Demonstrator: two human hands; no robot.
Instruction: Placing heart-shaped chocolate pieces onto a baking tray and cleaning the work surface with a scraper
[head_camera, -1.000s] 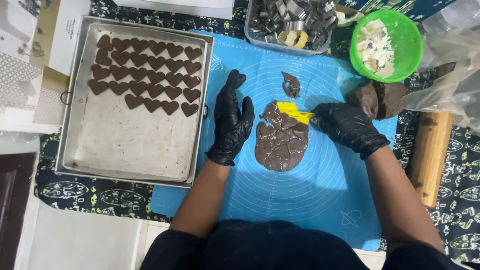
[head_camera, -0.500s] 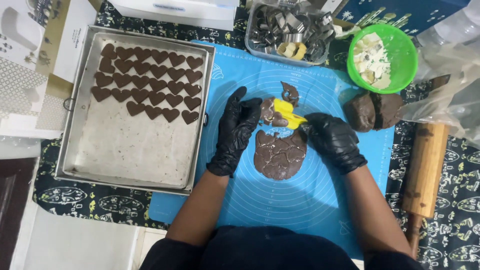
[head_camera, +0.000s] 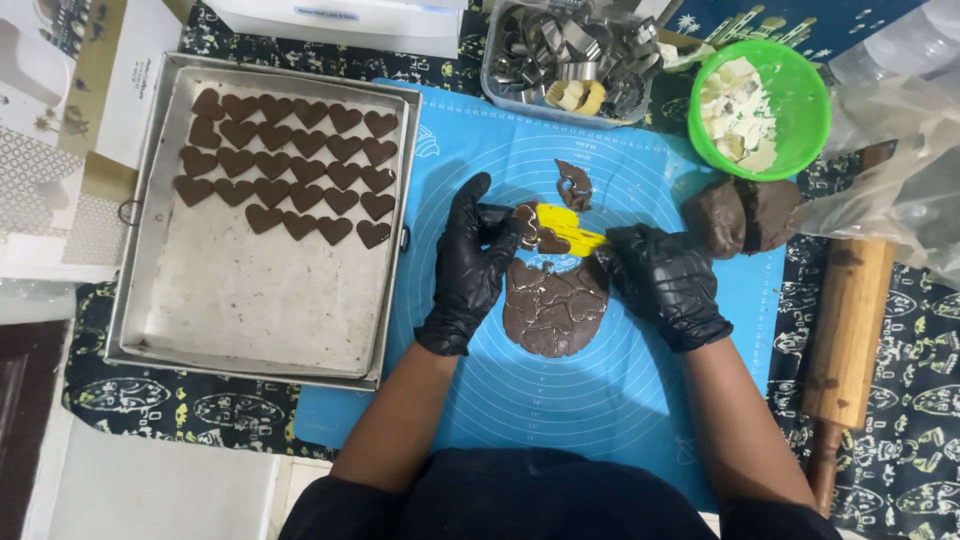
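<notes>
Left black-gloved hand (head_camera: 468, 262) pinched lifted chocolate dough piece (head_camera: 533, 232) | right black-gloved hand (head_camera: 668, 283) gripped yellow plastic scraper (head_camera: 568, 229), moved up past rolled brown dough sheet (head_camera: 554, 308) | cutout freed from blue silicone mat (head_camera: 600, 400)

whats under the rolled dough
The dough lies on the blue mat, whose circle lines show around it. The mat right beneath it is covered.
</notes>
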